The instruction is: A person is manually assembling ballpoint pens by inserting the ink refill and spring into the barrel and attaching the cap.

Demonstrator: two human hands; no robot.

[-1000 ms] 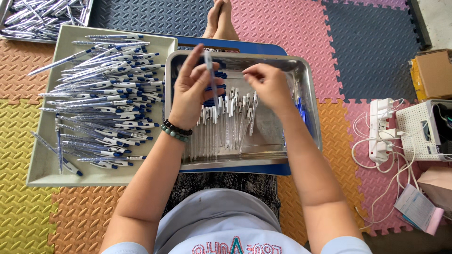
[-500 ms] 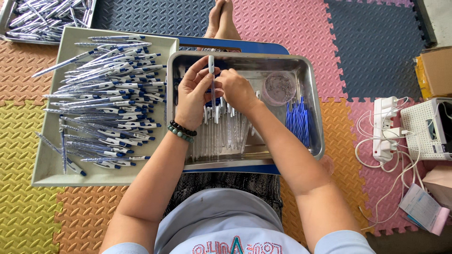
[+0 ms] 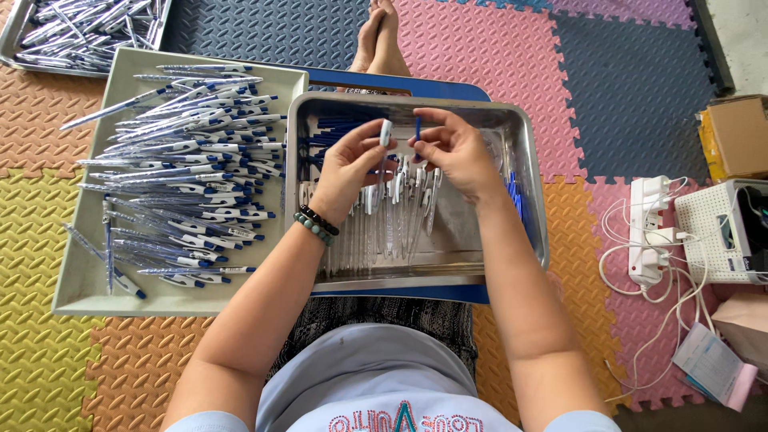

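My left hand (image 3: 352,166) holds a clear pen barrel with a white top (image 3: 386,132) upright over the metal tray (image 3: 531,200). Close beside it, my right hand (image 3: 450,148) pinches a thin blue refill (image 3: 417,126). Both hands hover above a row of clear pen barrels (image 3: 392,216) lying in the tray. More blue refills (image 3: 332,128) lie at the tray's far left corner and along its right side (image 3: 514,196). A beaded bracelet sits on my left wrist.
A beige tray (image 3: 80,296) on my left holds a heap of finished blue-and-white pens (image 3: 184,176). Another tray of pens (image 3: 72,32) lies far left. A power strip (image 3: 646,232), white device (image 3: 720,232), cardboard box (image 3: 736,136) and papers (image 3: 716,364) sit right. Bare feet (image 3: 382,36) rest ahead.
My right hand came left from the tray's right side to meet my left hand, then drew slightly apart holding a blue refill. My left hand kept the barrel upright.
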